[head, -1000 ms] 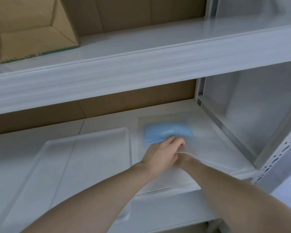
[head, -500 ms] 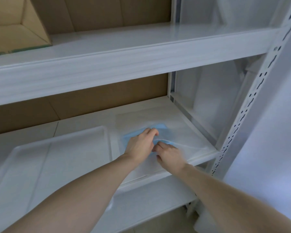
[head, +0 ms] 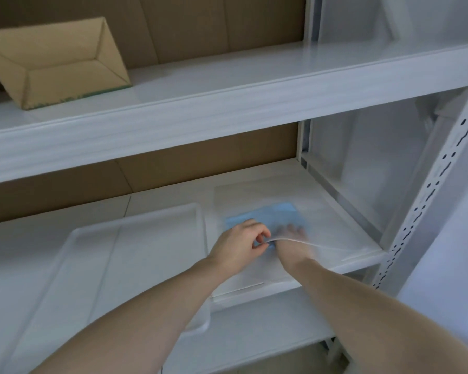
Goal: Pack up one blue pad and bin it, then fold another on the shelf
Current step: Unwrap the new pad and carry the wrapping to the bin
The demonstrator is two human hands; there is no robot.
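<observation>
On the upper shelf (head: 227, 76), far left, a cardboard box (head: 57, 63) lies tipped with its open side facing out. Below it, on the lower shelf (head: 357, 249), a shallow translucent plastic tray (head: 135, 255) takes up the left part, its near corner hanging past the shelf's front edge.

Just right of the tray, the left hand (head: 241, 245) has its fingers curled, thumb and forefinger pinching the raised edge of a clear plastic bag (head: 322, 211) that lies flat on the shelf. The pinched edge runs as a thin pale line to the right, lifted off the bag's lower layer, so the mouth stands open.

The right hand (head: 291, 233) reaches in through that opening; its fingers (head: 289, 228) show blurred behind the clear film, spread flat and fairly straight, resting on the blue pad (head: 273, 215). The pad lies inside the bag, directly under and just beyond the right fingertips, and just behind the left hand's knuckles. Its left end shows beside the left hand and its far right corner reaches toward the back of the shelf. Whether the right fingers press or only touch it cannot be told through the blur.

At the far right, a white perforated upright post (head: 432, 182) of the rack rises at a slant.
</observation>
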